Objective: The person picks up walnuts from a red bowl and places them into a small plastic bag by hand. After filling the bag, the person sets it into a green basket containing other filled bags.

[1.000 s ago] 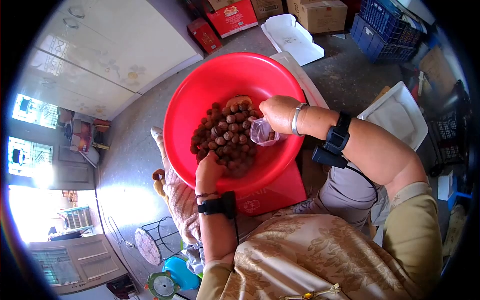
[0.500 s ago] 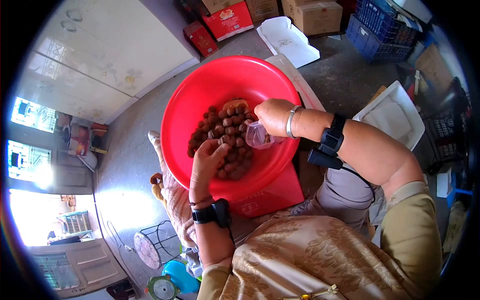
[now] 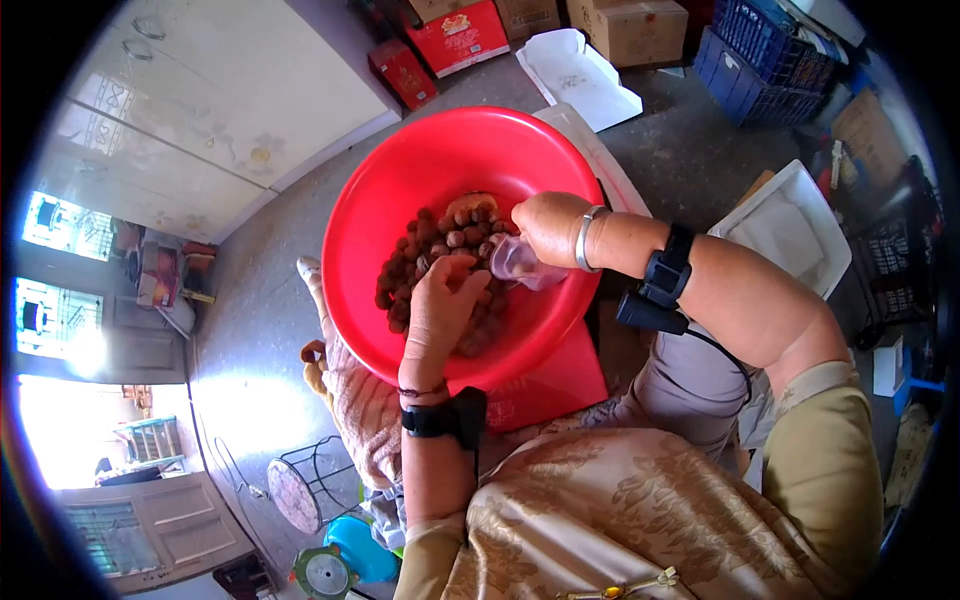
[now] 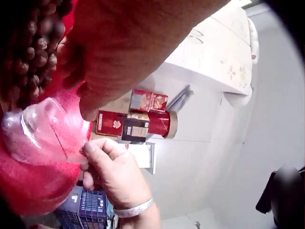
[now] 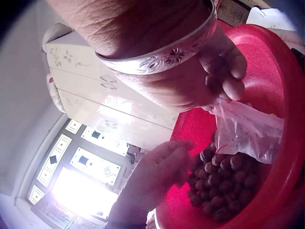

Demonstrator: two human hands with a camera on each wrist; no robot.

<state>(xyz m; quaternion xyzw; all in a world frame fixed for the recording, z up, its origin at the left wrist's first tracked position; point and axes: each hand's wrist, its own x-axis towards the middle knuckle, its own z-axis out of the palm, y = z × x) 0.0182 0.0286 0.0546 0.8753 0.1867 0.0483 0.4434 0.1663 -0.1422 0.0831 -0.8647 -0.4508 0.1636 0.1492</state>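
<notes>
A red basin [image 3: 365,190] holds a heap of brown walnuts [image 3: 457,239]. My right hand [image 3: 550,228] pinches the edge of a thin clear plastic bag [image 3: 525,268] over the basin's right side. The bag [image 5: 245,131] hangs beside the heap in the right wrist view. My left hand [image 3: 440,300] is above the near side of the walnuts, its bent fingers pointing at the bag. In the left wrist view the left hand [image 4: 119,57] has its fingers curled under, so I cannot tell whether a walnut is inside them.
Under the basin is a red box [image 3: 560,385]. White trays [image 3: 580,80] [image 3: 790,230] lie beyond it and to the right. Cardboard boxes [image 3: 640,35] and blue crates [image 3: 745,80] stand at the back. A pale cabinet [image 3: 220,110] is on the left, near a wire-legged stool [image 3: 295,495].
My left hand has lifted from the walnuts at the basin's near left and moved right, closer to the bag. The right hand keeps its hold on the bag, whose shape has shifted.
</notes>
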